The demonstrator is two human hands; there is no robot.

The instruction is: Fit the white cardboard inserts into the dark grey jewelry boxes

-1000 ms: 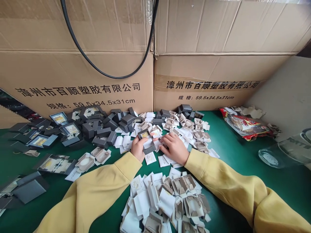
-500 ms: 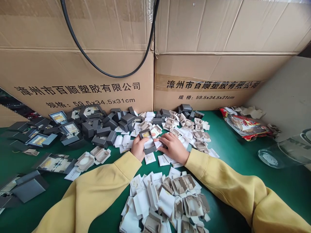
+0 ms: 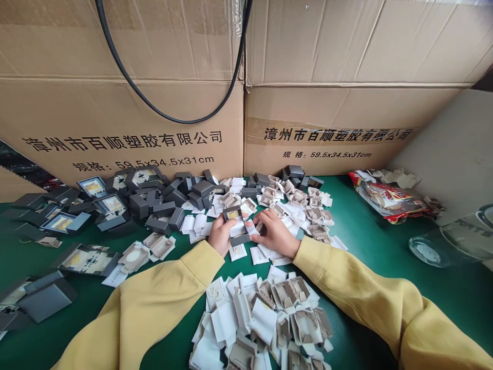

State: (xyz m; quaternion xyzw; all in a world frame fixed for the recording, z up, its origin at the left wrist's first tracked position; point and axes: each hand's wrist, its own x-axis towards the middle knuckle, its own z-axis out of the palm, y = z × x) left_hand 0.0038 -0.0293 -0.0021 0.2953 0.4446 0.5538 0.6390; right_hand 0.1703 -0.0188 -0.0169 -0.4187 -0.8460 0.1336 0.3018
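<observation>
A small dark box (image 3: 239,239), its lid raised and something pale inside, is gripped by my left hand (image 3: 221,234) near the middle of the table. My right hand (image 3: 274,234) is at the box's right side, its fingers curled with the thumb and fingertips touching the box edge. White cards and folded card inserts (image 3: 269,254) lie under and around both hands. Dark boxes (image 3: 202,187) are heaped behind and to the left. Nearer the front is a pile of white and grey card inserts (image 3: 265,321).
Large cardboard cartons (image 3: 154,108) stand behind the green table (image 3: 365,246). A black cable (image 3: 185,122) hangs in front of them. A red-and-clear packet (image 3: 389,200) and a glass jar (image 3: 450,241) are at the right. Open dark boxes (image 3: 50,295) lie at the left.
The dark box has shifted slightly and tilts a little differently. The fingers of my right hand have curled more at its right edge.
</observation>
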